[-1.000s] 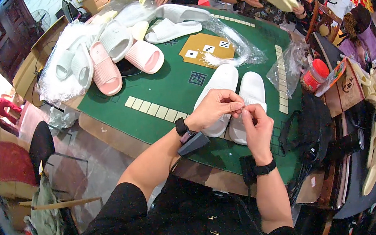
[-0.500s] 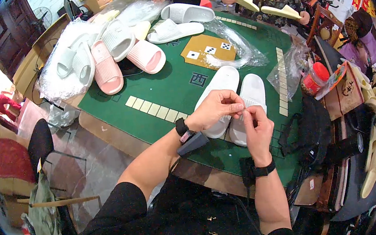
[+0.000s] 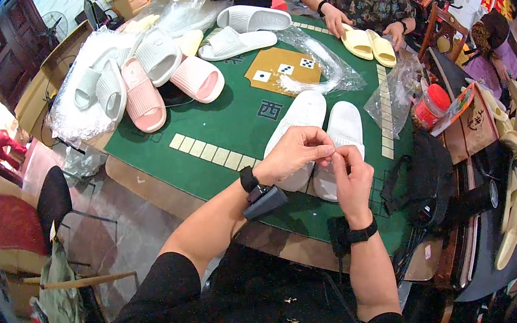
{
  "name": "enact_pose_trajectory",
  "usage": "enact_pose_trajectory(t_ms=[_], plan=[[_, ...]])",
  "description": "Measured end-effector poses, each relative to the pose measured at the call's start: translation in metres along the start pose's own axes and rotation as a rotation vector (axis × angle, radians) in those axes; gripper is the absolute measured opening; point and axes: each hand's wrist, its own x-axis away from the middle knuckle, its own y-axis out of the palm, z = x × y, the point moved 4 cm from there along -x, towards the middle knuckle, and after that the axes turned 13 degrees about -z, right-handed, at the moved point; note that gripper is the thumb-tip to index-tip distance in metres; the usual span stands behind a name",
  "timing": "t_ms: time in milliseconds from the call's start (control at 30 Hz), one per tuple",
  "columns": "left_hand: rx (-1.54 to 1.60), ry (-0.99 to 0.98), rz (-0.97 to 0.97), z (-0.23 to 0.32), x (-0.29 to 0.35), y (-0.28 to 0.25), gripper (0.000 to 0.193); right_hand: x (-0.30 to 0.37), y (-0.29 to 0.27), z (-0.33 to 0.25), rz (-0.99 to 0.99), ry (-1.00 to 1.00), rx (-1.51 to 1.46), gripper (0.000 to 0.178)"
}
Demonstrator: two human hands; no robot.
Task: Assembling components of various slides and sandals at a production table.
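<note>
Over a pair of white slide slippers my two hands meet, fingertips against fingertips. My left hand is closed in a pinch, thumb pressed to the forefinger. The right hand pinches right beside it, also closed. Whatever lies between the fingertips is too small to make out. Both slippers rest side by side on the green table mat, toes pointing away from me, with their nearer parts partly covered by my hands. A bundle of thin clear plastic strands lies beyond them.
Grey slippers and pink slippers are piled on plastic wrap at the far left. Across the table, a person's hands touch yellow slippers. A red-lidded jar and a black bag are at the right.
The person across the table has lowered the yellow slippers from the air to the table's far edge. My hands stay pinched together over the white slippers, nearly unmoved.
</note>
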Motion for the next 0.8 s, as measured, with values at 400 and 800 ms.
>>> enact_pose_trajectory(t_ms=[400,800], plan=[[-0.006,0.043,0.006,0.001,-0.001,0.000,0.012,0.000,-0.003,0.003,0.056,0.045,0.003,0.008],[-0.011,0.094,-0.040,0.002,-0.001,-0.004,0.011,-0.001,-0.001,0.016,0.029,0.116,-0.029,0.009]])
